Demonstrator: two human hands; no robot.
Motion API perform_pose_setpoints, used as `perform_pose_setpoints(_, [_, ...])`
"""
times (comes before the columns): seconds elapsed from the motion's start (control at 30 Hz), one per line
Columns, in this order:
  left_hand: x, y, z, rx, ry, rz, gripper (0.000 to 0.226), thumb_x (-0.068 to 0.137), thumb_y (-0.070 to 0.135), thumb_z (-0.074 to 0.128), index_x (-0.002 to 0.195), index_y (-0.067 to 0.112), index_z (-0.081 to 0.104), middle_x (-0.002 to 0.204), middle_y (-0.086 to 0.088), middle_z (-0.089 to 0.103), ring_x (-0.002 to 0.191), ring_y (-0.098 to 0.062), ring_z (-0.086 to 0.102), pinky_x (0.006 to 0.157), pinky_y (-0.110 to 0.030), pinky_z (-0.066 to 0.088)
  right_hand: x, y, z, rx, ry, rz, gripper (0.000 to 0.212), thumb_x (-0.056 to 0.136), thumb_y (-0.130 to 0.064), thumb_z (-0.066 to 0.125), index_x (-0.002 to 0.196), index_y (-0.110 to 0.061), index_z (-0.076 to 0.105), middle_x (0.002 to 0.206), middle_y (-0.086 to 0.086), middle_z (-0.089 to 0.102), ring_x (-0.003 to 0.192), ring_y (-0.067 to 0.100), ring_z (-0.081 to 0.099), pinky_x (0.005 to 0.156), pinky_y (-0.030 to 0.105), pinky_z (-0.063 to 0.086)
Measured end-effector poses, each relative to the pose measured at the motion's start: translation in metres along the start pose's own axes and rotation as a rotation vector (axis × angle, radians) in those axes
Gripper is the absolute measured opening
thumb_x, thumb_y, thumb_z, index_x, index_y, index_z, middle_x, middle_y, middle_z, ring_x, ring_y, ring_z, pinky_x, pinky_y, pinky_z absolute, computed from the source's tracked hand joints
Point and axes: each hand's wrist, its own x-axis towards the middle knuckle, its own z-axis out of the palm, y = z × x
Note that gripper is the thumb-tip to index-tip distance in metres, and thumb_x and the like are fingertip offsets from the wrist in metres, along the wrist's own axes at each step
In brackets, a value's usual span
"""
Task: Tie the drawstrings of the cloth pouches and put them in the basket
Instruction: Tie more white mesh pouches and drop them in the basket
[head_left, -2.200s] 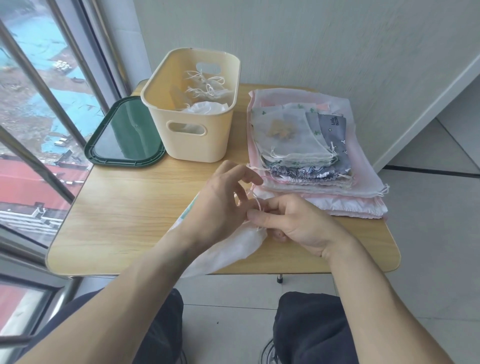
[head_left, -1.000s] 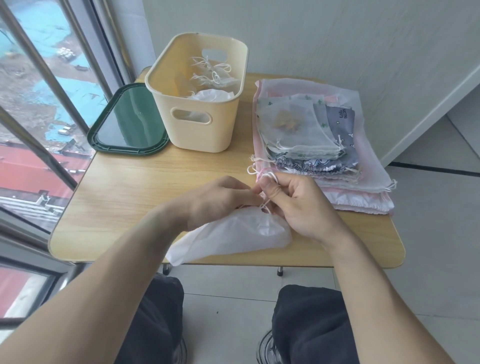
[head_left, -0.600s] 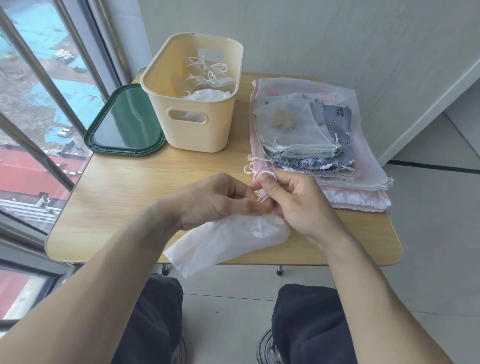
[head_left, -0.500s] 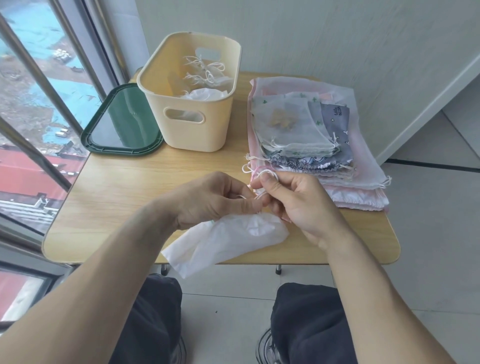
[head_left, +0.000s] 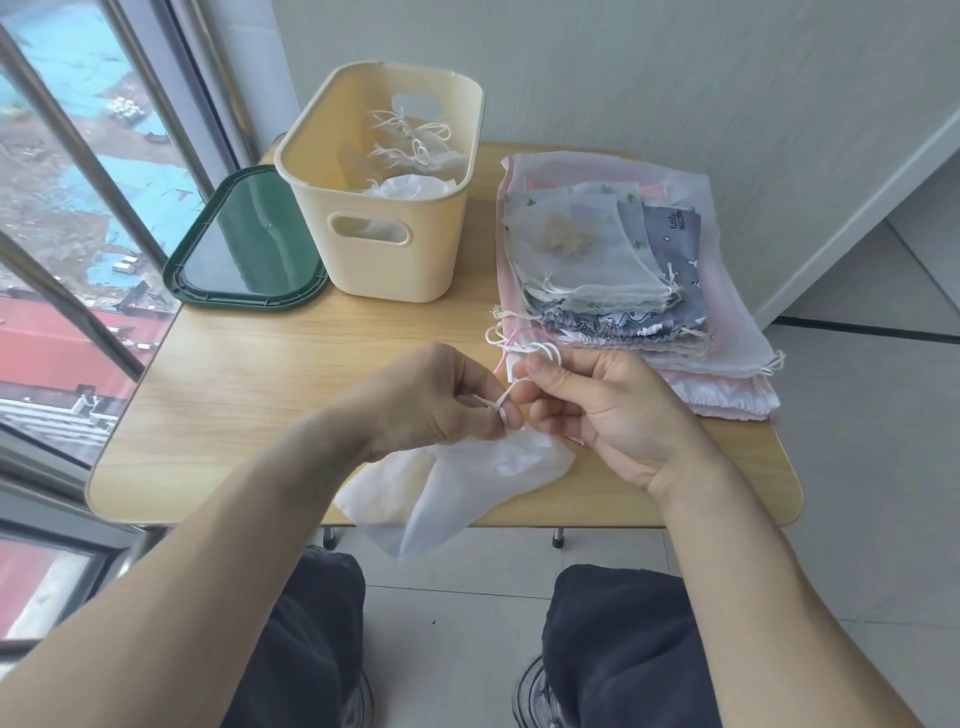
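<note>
Left hand (head_left: 441, 400) pinching white drawstring (head_left: 503, 402), right hand (head_left: 597, 410) gripping its other loop, sheer pouch (head_left: 467, 467) on table (head_left: 234, 405), basket (head_left: 395, 260) behind.

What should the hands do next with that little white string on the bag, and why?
Probably pull the two ends apart to snug the knot. The left hand and right hand each pinch the white drawstring, which loops loosely between them above the white pouch. The knot looks unfinished, so the pouch likely isn't ready for the basket.
</note>
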Motion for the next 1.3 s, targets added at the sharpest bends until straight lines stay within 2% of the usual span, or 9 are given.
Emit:
perform_pose_setpoints(0.13, [0.006,-0.004,0.009,0.211,0.258,0.119,0.016,0.083,0.013,0.073,0.073,0.026,0.074,0.046,0.011,0.035,0.047,-0.009,0.027,0.048,-0.021,0.025,0.001,0.0,0.0,0.01,0.061,0.027,0.008,0.09,-0.01,0.068,0.093,-0.006,0.074,0.079,0.009,0.074,0.065,0.012,0.065,0.063,0.02,0.055])
perform_pose_setpoints(0.27, [0.01,-0.006,0.018,0.416,0.446,0.202,0.009,0.081,0.019,0.073,0.084,0.026,0.078,0.044,0.011,0.041,0.049,-0.007,0.045,0.049,-0.016,0.032,0.004,0.0,0.003,-0.006,0.141,0.061,0.005,0.094,-0.007,0.066,0.096,-0.006,0.07,0.077,0.007,0.074,0.065,0.013,0.068,0.06,0.021,0.056])
perform_pose_setpoints(0.5, [0.01,-0.004,0.025,0.419,0.623,0.381,0.015,0.08,0.016,0.077,0.095,0.018,0.075,0.047,0.014,0.032,0.053,0.003,0.047,0.054,-0.007,0.032,0.007,-0.001,0.006,-0.036,0.253,0.074,0.001,0.093,-0.008,0.071,0.093,-0.007,0.071,0.069,0.003,0.073,0.055,0.01,0.067,0.046,0.018,0.05])
perform_pose_setpoints(0.77, [0.011,-0.003,0.023,0.52,0.585,0.495,0.008,0.085,0.016,0.07,0.089,0.019,0.077,0.047,0.018,0.03,0.055,0.006,0.047,0.053,-0.007,0.031,0.007,0.003,0.004,-0.081,0.301,0.023,0.009,0.091,-0.012,0.073,0.099,-0.008,0.072,0.073,0.004,0.075,0.06,0.01,0.065,0.066,0.032,0.05])
perform_pose_setpoints(0.83, [0.012,-0.003,0.024,0.481,0.637,0.421,0.008,0.086,0.018,0.068,0.089,0.017,0.075,0.046,0.016,0.032,0.054,0.007,0.048,0.053,-0.007,0.031,0.008,0.003,0.004,-0.065,0.285,-0.005,0.03,0.089,-0.012,0.076,0.117,-0.012,0.065,0.083,0.002,0.078,0.068,0.012,0.067,0.07,0.033,0.05])
perform_pose_setpoints(0.97, [0.012,-0.003,0.024,0.38,0.668,0.276,0.009,0.085,0.022,0.069,0.087,0.015,0.073,0.045,0.013,0.037,0.052,0.002,0.049,0.05,-0.012,0.032,0.006,0.005,0.002,-0.208,0.16,-0.105,0.065,0.084,-0.012,0.08,0.139,-0.02,0.047,0.101,-0.001,0.078,0.073,0.004,0.067,0.052,0.011,0.043])
perform_pose_setpoints(1.07, [0.013,-0.003,0.02,0.277,0.609,0.184,0.009,0.087,0.023,0.066,0.084,0.017,0.071,0.042,0.013,0.041,0.046,-0.005,0.044,0.048,-0.016,0.03,0.005,0.005,0.0,-0.328,0.144,-0.21,0.079,0.08,-0.007,0.083,0.146,-0.021,0.043,0.101,0.0,0.078,0.086,0.01,0.075,0.066,0.016,0.054])
perform_pose_setpoints(1.13, [0.012,-0.003,0.015,0.191,0.561,0.142,0.011,0.088,0.024,0.065,0.081,0.017,0.07,0.042,0.014,0.041,0.042,-0.006,0.038,0.046,-0.018,0.029,0.003,0.005,0.004,-0.426,0.139,-0.268,0.08,0.077,-0.012,0.086,0.144,-0.025,0.045,0.102,-0.001,0.076,0.087,0.012,0.076,0.075,0.025,0.06])
perform_pose_setpoints(1.3, [0.006,-0.001,-0.003,0.132,0.295,0.073,0.013,0.087,0.024,0.072,0.076,0.018,0.072,0.049,0.007,0.039,0.047,-0.012,0.032,0.046,-0.022,0.028,0.006,0.011,0.008,-0.523,0.241,-0.318,0.052,0.074,-0.009,0.088,0.112,-0.028,0.058,0.096,-0.001,0.072,0.073,0.012,0.075,0.065,0.024,0.056])
